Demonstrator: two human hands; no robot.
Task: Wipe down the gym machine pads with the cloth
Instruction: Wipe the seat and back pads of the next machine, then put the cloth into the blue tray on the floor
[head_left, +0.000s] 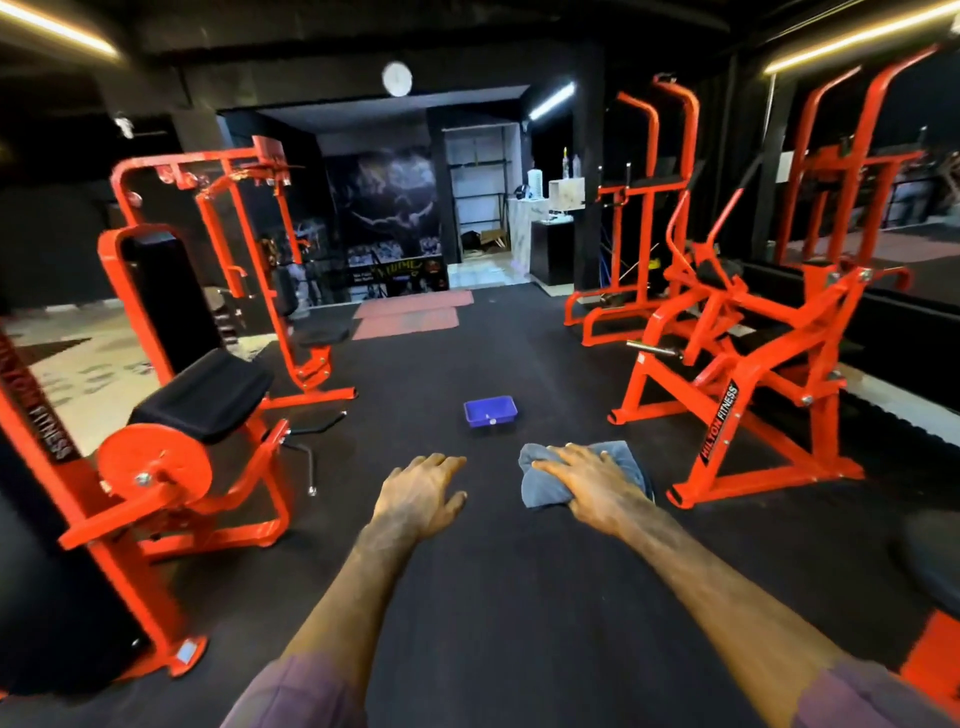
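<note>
Sleeves of dull purple show at the bottom edge, with both bare forearms stretched forward over the dark floor (493, 597). The right hand (589, 486) grasps a bunched grey-blue cloth (545, 486), fingers curled over its top; the cloth is held in the air, touching no machine. The left hand (423, 493) hangs released just beside it, fingers loosely spread and holding nothing.

Just beyond the hands a blue plastic tub (491, 411) sits alone on the floor, in the middle of the open lane between the machines. To the left stands an orange machine with a black seat pad (208, 395) and a tall black back pad (166, 296), an orange round plate (155, 469) at its front. To the right an orange frame machine (737, 374) reads "HILTON FITNESS". Further back lie two pinkish mats (410, 317), then a dark mural wall (387, 208) and a lit doorway (480, 202). A white clock (397, 78) hangs above.
</note>
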